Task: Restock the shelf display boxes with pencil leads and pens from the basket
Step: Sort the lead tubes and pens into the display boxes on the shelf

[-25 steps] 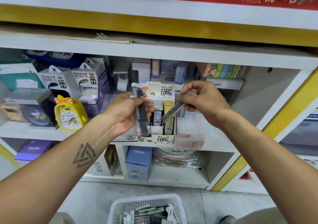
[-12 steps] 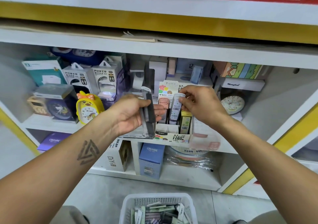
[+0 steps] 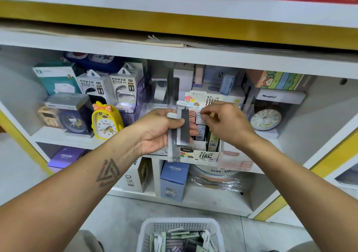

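A: White-laminate shelf [image 3: 193, 57], cardboard display box [image 3: 205, 156] at its front edge, slots partly filled with lead tubes. Plastic basket [image 3: 180, 230] on the floor below, more packs inside.

B: Hands?

A: Left hand [image 3: 160, 133] wraps two dark lead cases [image 3: 181, 131], upright, just left of the box. Right hand [image 3: 224, 122] over the middle slots, fingertips pinched at the tube tops; whether they hold one, cannot tell.

B: Step?

A: Seating stock in a slot, I judge. Next calls for passing a case across and sliding it down upright.
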The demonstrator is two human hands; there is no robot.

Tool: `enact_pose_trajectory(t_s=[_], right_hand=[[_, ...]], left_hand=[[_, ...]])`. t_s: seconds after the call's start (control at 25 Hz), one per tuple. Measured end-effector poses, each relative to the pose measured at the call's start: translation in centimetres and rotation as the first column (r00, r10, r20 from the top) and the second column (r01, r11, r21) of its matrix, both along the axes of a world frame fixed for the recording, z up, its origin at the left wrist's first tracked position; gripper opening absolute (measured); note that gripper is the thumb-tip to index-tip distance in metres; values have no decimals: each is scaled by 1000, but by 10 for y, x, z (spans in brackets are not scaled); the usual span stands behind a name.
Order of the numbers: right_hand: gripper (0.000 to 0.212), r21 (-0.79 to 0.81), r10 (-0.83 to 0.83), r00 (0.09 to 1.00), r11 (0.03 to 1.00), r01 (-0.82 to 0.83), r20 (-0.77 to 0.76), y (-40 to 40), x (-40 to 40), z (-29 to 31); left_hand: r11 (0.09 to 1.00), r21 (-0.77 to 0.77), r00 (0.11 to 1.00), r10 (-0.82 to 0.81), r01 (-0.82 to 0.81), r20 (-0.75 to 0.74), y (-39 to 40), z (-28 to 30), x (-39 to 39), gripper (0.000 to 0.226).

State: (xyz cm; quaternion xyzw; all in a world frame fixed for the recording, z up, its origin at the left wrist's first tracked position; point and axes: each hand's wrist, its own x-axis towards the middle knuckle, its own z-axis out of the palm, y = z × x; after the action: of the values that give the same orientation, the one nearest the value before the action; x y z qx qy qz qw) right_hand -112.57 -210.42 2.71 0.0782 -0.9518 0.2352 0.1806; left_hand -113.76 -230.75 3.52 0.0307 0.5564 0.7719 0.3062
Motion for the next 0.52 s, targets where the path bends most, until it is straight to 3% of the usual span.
enact_pose_trajectory(t_s=[0.08, 0.16, 0.28, 0.36, 0.52], right_hand=[[19, -438, 69, 985, 899, 7, 157, -6, 0, 6], [23, -662, 174, 955, 749, 30, 240, -9, 3, 10], [16, -728, 195, 948, 683, 51, 250, -8, 8, 15], [14, -744, 184, 956, 667, 50, 229, 1, 8, 20], [16, -635, 153, 968, 772, 7, 198, 17, 12, 28]], left_hand=[[998, 22, 998, -59, 59, -7, 3, 0, 2, 32], [992, 34, 993, -120, 120, -2, 6, -1, 5, 32], [986, 15, 987, -163, 163, 2, 11, -2, 7, 31], [995, -4, 995, -102, 102, -9, 12, -3, 4, 27], [987, -115, 991, 106, -115, -80, 12, -1, -4, 22]])
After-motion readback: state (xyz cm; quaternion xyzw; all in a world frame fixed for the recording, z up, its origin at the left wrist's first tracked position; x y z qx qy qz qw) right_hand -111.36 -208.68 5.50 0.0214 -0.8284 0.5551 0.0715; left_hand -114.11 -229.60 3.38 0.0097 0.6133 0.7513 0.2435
